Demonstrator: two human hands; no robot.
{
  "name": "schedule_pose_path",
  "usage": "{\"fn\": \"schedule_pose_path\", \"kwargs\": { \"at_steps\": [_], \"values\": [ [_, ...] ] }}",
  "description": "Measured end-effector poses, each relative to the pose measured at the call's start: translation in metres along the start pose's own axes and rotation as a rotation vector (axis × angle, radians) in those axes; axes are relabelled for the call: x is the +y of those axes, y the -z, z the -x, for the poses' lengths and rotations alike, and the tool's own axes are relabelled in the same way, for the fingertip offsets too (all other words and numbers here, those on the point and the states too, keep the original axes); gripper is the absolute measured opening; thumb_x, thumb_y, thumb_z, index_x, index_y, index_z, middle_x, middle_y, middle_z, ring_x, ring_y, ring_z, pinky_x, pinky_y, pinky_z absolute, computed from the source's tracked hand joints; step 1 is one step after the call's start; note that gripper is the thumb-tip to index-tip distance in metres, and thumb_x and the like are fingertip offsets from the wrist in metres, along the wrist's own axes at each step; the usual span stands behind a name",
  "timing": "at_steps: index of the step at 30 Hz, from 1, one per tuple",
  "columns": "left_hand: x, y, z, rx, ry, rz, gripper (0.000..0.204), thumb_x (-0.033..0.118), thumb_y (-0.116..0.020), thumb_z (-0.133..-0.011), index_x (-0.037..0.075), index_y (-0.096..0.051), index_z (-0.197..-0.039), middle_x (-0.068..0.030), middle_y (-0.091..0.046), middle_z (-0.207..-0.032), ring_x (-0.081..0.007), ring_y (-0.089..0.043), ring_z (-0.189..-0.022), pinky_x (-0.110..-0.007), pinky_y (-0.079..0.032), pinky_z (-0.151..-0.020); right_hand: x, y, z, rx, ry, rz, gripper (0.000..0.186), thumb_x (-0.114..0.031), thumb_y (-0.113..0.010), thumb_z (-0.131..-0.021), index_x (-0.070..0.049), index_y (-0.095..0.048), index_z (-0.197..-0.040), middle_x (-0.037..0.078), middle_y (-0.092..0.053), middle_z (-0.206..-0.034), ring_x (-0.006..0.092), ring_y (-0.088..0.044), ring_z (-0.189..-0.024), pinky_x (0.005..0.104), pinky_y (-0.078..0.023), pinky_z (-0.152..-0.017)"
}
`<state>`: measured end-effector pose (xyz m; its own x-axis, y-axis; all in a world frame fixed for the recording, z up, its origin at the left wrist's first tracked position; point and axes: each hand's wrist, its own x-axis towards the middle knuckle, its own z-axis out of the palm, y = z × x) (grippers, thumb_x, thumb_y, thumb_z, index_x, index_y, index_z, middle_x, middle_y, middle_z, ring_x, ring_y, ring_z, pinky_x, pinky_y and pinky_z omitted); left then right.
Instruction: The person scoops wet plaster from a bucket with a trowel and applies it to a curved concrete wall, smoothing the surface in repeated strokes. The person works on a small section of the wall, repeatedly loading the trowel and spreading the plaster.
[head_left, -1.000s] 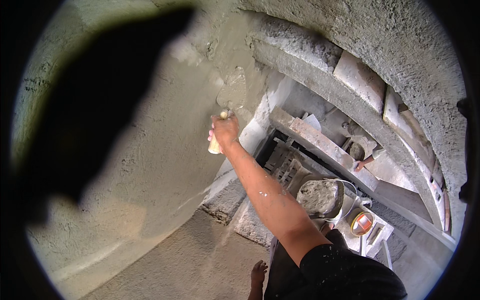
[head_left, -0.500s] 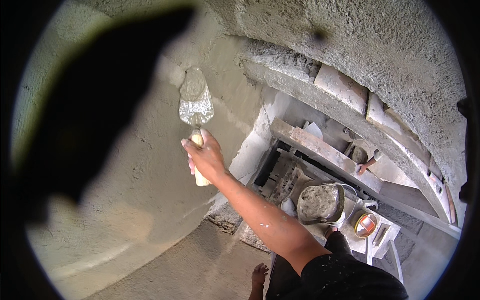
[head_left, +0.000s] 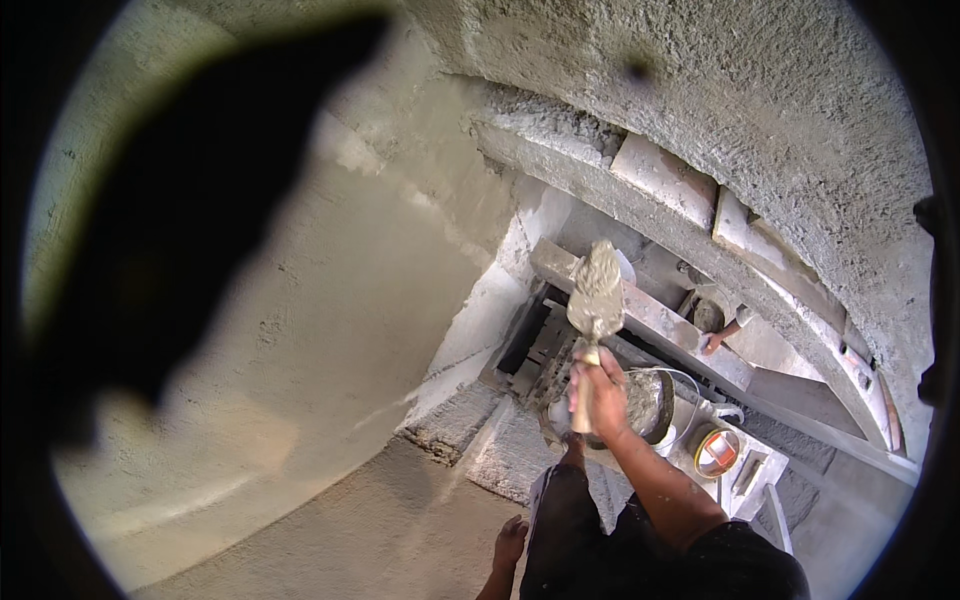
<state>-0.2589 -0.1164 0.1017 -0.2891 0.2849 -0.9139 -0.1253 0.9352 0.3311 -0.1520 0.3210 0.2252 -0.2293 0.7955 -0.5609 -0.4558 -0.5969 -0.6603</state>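
Note:
My right hand (head_left: 604,397) grips the pale wooden handle of a pointing trowel (head_left: 596,318). A lump of wet grey mortar (head_left: 600,272) covers the blade's far end. The trowel is held in the air, apart from the wall. Just beyond my right hand stands a bucket of mortar (head_left: 648,402) with a wire handle, partly hidden by that hand and forearm. Low in the view hangs my left hand (head_left: 511,541), fingers loosely extended and holding nothing. To the left rises a curved wall (head_left: 330,330) with smooth, damp-looking plaster.
A rough concrete curve (head_left: 740,110) spans the upper right, with a curved ledge (head_left: 560,155) below it. A round tin (head_left: 717,452) sits on a splattered board (head_left: 768,462) beside the bucket. Another person's hand (head_left: 712,343) rests near a long plank (head_left: 660,310). A dark blurred shape blocks the upper left.
My right hand has drawn the trowel away from the wall, down and right to near the bucket. More mortar now sits on the blade. My left hand has shifted slightly.

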Motion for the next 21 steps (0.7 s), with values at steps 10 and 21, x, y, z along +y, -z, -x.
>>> {"fn": "schedule_pose_path", "kwargs": {
  "at_steps": [10,21],
  "values": [
    [0.071,-0.139,-0.03,-0.067,-0.16,-0.858,0.107,0.053,-0.08,-0.078,0.01,-0.028,-0.161,-0.0238,-0.038,-0.158,-0.0416,-0.041,-0.144,-0.05,-0.043,-0.114,0.106,0.282,0.089,0.348,-0.367,0.347,0.014,-0.017,-0.056,-0.092,-0.003,-0.056,-0.092,0.009,-0.055,-0.068,0.022,-0.054,-0.044,0.0359,-0.044,-0.039],
    [0.085,-0.206,-0.046,0.1,0.04,-1.147,0.091,0.053,-0.072,-0.077,0.016,-0.04,-0.155,-0.0196,-0.049,-0.148,-0.0387,-0.056,-0.127,-0.051,-0.049,-0.103,0.148,0.296,-0.008,0.337,-0.294,0.144,0.018,-0.027,-0.059,-0.095,-0.01,-0.056,-0.094,0.004,-0.056,-0.071,0.016,-0.055,-0.05,0.0317,-0.046,-0.042]
  ]
}}
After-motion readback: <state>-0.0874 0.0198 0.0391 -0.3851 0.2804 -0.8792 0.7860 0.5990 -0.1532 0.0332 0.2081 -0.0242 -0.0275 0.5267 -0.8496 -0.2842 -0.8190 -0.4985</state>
